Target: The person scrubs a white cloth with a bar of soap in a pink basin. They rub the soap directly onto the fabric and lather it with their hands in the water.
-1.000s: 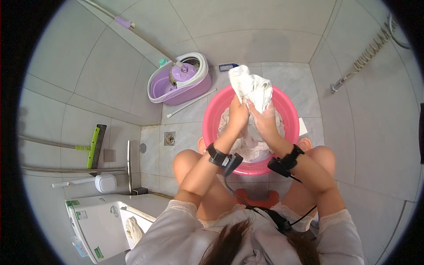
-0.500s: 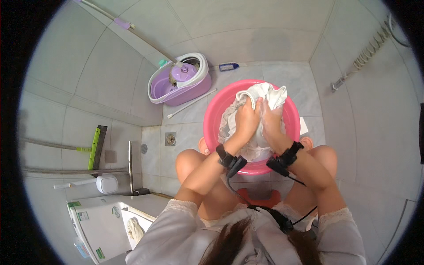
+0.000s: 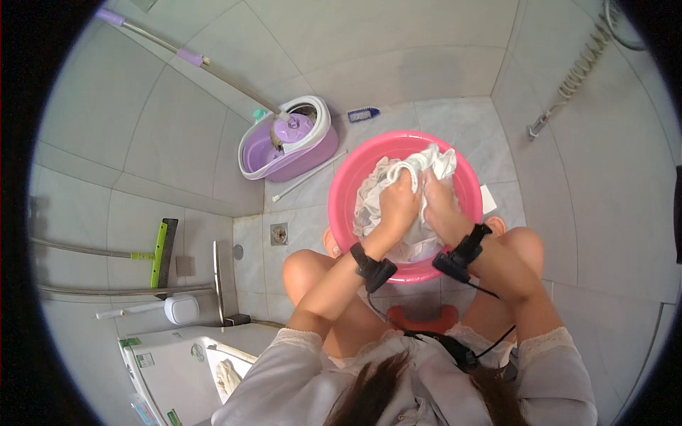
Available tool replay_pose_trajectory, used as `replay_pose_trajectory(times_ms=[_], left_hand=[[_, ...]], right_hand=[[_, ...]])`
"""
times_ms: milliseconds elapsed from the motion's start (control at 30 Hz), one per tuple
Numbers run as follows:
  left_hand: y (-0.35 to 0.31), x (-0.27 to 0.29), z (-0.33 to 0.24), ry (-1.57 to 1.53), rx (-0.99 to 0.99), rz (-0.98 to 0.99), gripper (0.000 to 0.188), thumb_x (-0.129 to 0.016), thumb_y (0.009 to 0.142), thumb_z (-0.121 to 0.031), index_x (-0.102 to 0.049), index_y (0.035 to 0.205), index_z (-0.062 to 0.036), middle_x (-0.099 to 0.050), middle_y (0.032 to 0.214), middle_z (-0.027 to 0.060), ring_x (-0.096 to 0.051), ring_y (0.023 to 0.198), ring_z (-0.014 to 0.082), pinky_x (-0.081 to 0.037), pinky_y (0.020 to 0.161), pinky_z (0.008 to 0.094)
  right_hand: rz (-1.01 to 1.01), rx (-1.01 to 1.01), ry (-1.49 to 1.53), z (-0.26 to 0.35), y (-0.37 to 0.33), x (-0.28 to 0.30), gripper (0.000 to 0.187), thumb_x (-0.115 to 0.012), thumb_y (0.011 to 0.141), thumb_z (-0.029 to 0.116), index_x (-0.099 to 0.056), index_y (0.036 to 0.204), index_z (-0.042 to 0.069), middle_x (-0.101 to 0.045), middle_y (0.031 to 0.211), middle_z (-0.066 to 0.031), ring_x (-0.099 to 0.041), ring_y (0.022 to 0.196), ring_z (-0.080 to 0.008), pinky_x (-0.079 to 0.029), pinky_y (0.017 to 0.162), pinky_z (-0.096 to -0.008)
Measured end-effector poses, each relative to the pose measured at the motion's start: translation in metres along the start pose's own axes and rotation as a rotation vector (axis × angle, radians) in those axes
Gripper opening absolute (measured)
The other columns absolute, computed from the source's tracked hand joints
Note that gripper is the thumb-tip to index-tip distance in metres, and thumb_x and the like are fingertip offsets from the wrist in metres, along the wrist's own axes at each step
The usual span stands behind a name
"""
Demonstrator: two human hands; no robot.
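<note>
A pink plastic basin (image 3: 342, 177) stands on the tiled floor between my knees. Wet white cloth (image 3: 376, 186), bunched and wrinkled, fills much of it, and what kind of garment it is I cannot make out. My left hand (image 3: 401, 202) is closed round a raised fold of this cloth over the basin's middle. Right beside it, my right hand (image 3: 438, 197) grips the same bunch, with the knuckles of both hands nearly touching. Part of the cloth sticks up beyond my fingers toward the far rim. Black straps with small boxes sit on both wrists.
Beyond the basin to the left are a purple mop bucket (image 3: 302, 153) with a mop in it, a white rod (image 3: 309, 177) and a blue scrubbing brush (image 3: 364, 114). A floor drain (image 3: 279, 234) and a green squeegee (image 3: 156, 259) are at left. A coiled hose (image 3: 575, 78) hangs at right.
Both hands have stayed on the cloth and shifted its upper folds slightly lower and nearer to me. My left fingers are curled in more. The whole view has tilted a little.
</note>
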State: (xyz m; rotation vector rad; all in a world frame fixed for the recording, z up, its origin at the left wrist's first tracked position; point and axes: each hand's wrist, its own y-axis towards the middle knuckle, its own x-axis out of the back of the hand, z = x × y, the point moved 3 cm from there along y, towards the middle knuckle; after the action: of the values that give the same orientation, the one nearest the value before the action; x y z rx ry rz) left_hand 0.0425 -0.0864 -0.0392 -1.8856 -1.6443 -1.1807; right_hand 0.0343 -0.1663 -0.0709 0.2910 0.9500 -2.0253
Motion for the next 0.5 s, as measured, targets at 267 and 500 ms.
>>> replay_pose_trajectory(times_ms=[267, 500], left_hand=[[0.002, -0.007, 0.018, -0.282, 0.022, -0.088, 0.022, -0.055, 0.084, -0.020, -0.055, 0.088, 0.0014, -0.059, 0.073, 0.0246, -0.059, 0.068, 0.0372, -0.046, 0.060, 0.0417], [0.015, 0.027, 0.034, -0.927, 0.223, 0.277, 0.034, -0.061, 0.080, -0.012, -0.052, 0.109, 0.0025, -0.059, 0.104, 0.0066, -0.056, 0.095, 0.0180, -0.044, 0.082, 0.0304]], right_hand=[[-0.007, 0.087, -0.031, 0.003, 0.005, -0.007, 0.028, -0.050, 0.088, 0.015, -0.049, 0.110, -0.002, -0.058, 0.098, -0.0101, -0.057, 0.088, -0.0184, -0.047, 0.074, -0.0303], [0.506, -0.218, 0.001, 0.035, 0.000, -0.018, 0.039, -0.058, 0.077, 0.001, -0.046, 0.114, -0.001, -0.056, 0.101, -0.0101, -0.058, 0.089, -0.0222, -0.050, 0.076, -0.0344]])
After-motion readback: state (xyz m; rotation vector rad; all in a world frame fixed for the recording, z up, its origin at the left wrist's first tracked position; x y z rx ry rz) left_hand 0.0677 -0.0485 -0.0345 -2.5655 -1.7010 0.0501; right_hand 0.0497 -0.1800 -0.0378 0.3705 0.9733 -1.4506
